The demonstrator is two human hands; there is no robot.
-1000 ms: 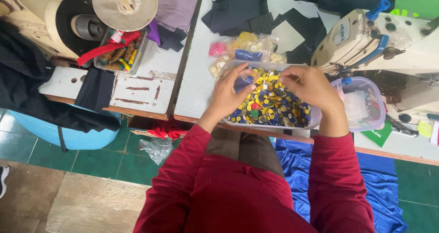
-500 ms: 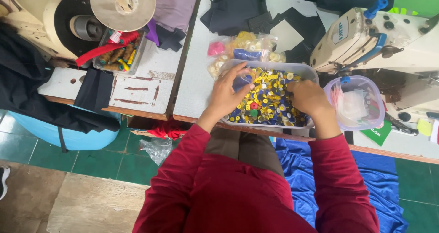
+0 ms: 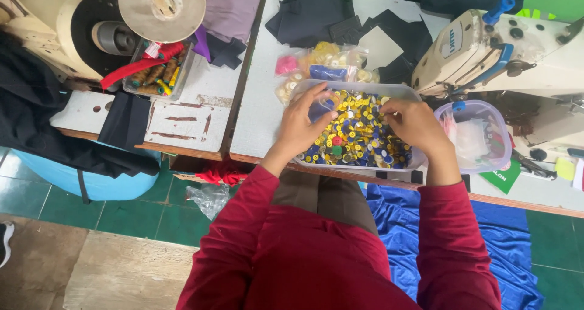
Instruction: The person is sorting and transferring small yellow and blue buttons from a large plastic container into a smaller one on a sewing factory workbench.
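Note:
A clear plastic tub full of yellow and blue buttons, with a few red and green ones, sits at the near edge of a white table. My left hand rests on the tub's left side, its fingers spread over the buttons. My right hand is on the right side, its fingers curled down with the tips among the buttons. Whether it pinches one is hidden. Both arms wear red sleeves.
A white sewing machine stands at the right, with a small clear tub of oddments beside it. Bags of buttons and dark fabric pieces lie behind. A thread tray sits on the left table. Blue cloth hangs below.
My right hand has dropped from above the tub's far right corner down into the buttons. My left hand has stayed on the left side, its fingers shifting slightly.

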